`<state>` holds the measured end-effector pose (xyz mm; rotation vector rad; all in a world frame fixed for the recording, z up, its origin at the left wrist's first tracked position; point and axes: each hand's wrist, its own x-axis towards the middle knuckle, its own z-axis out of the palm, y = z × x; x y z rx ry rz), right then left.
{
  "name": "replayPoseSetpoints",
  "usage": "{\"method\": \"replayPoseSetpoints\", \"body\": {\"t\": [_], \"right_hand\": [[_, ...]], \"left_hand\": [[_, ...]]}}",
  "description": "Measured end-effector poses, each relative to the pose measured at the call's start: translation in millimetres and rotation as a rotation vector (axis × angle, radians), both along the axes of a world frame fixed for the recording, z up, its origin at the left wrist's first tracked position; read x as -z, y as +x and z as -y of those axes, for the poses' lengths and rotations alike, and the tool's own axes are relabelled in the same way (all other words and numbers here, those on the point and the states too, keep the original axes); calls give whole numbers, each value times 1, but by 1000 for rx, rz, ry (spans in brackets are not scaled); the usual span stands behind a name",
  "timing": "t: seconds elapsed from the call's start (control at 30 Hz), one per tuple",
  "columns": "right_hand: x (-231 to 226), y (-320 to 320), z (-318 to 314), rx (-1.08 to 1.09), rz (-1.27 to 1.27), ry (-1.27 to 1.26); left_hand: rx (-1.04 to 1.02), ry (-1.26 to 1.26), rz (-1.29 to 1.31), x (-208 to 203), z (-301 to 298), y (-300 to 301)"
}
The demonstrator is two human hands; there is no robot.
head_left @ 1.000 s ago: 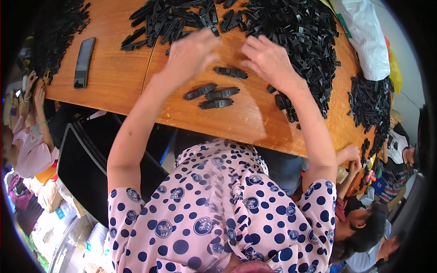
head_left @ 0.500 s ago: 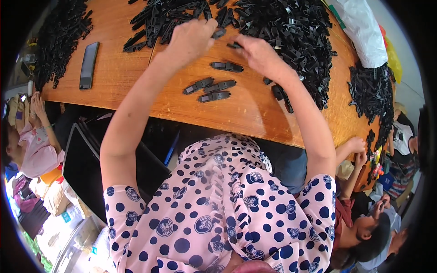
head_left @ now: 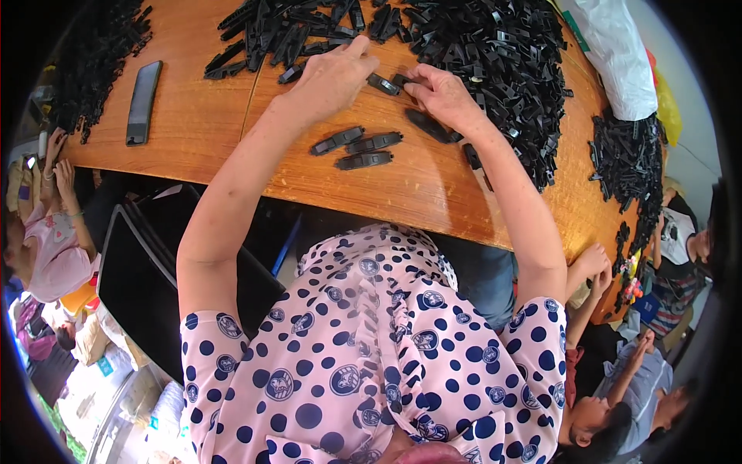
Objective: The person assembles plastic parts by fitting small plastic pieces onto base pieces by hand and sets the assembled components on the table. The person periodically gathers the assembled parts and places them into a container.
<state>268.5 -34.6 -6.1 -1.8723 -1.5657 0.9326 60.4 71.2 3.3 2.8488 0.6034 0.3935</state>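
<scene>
My left hand (head_left: 331, 81) is closed, its fingers curled down at one end of a long black plastic part (head_left: 383, 84) just above the table. Facing it, my right hand (head_left: 444, 94) pinches a small black plastic piece (head_left: 401, 80) against or very near that part's other end. Whether the two touch is too small to make out. Closer to me, three similar black parts (head_left: 363, 160) lie grouped on the wooden table (head_left: 309, 182). Another black part (head_left: 431, 125) rests just below my right hand.
A big heap of small black pieces (head_left: 514, 85) covers the right side, with a pile of long black parts (head_left: 286, 31) at the back. Another heap (head_left: 89, 69) and a phone (head_left: 144, 103) lie left. A white bag (head_left: 618, 62) stands back right. Other people sit at both sides.
One black part has shifted rightward from the middle to below my right hand. My left hand has come slightly nearer, and the part at its fingers is lower. My right hand has turned inward.
</scene>
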Motion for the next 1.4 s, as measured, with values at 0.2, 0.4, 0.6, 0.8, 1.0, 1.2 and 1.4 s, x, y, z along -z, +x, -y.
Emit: {"method": "replayPoseSetpoints", "body": {"t": [0.2, 0.4, 0.6, 0.8, 1.0, 1.2, 1.4], "right_hand": [[-23, -24, 8, -78, 512, 257], [-30, -19, 1, -121, 491, 407], [-35, -26, 3, -297, 548, 283], [-29, -43, -11, -281, 484, 270], [-33, -22, -10, -257, 424, 333], [-74, 4, 55, -147, 655, 332], [-37, -9, 78, -219, 990, 288]], "left_hand": [[-87, -156, -86, -7, 3, -13], [-100, -307, 57, 0, -1, -24], [-20, -332, 200, 5, -6, -29], [89, -338, 256, 9, -10, -29], [20, -283, 129, 1, -13, -22], [-94, -369, 12, -3, 17, -69], [22, -110, 40, 7, 79, -49]]}}
